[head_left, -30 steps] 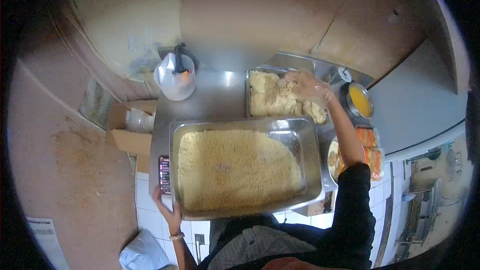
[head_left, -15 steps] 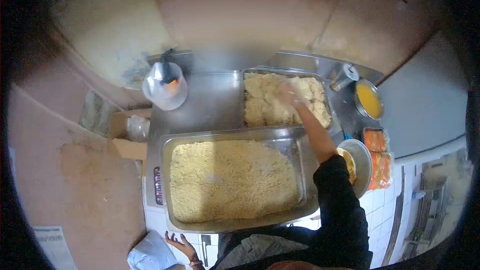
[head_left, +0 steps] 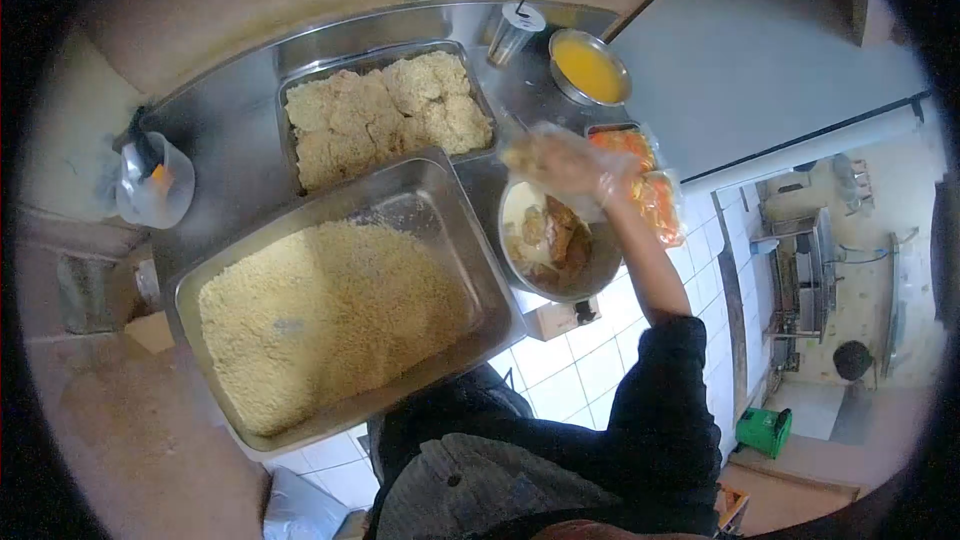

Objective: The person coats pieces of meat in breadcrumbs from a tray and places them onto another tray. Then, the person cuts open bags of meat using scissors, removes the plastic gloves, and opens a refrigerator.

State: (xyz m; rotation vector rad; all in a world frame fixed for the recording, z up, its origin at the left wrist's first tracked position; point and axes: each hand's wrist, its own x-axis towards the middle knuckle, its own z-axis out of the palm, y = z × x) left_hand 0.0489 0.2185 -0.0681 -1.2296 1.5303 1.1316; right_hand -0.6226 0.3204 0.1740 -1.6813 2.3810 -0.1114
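My right hand (head_left: 565, 165), in a clear plastic glove, is above the far rim of a metal bowl (head_left: 602, 262) that holds brown pieces in pale liquid. Motion blurs its fingers, so whether they hold anything is unclear. My left hand is out of view. A large deep metal tray (head_left: 478, 325) of pale crumbs (head_left: 330, 315) lies in front of me. Behind it, a smaller tray (head_left: 284, 145) is filled with crumb-coated pieces (head_left: 380, 115).
A bowl of yellow liquid (head_left: 590, 70) stands at the back beside a lidded cup (head_left: 514, 35). Orange packets (head_left: 655, 202) lie right of the metal bowl. At the far left are a translucent plastic jug (head_left: 160, 185) and a cardboard box (head_left: 150, 332).
The view has swung right. My right hand has moved from the tray of coated pieces to above the metal bowl. My left hand has dropped out of view.
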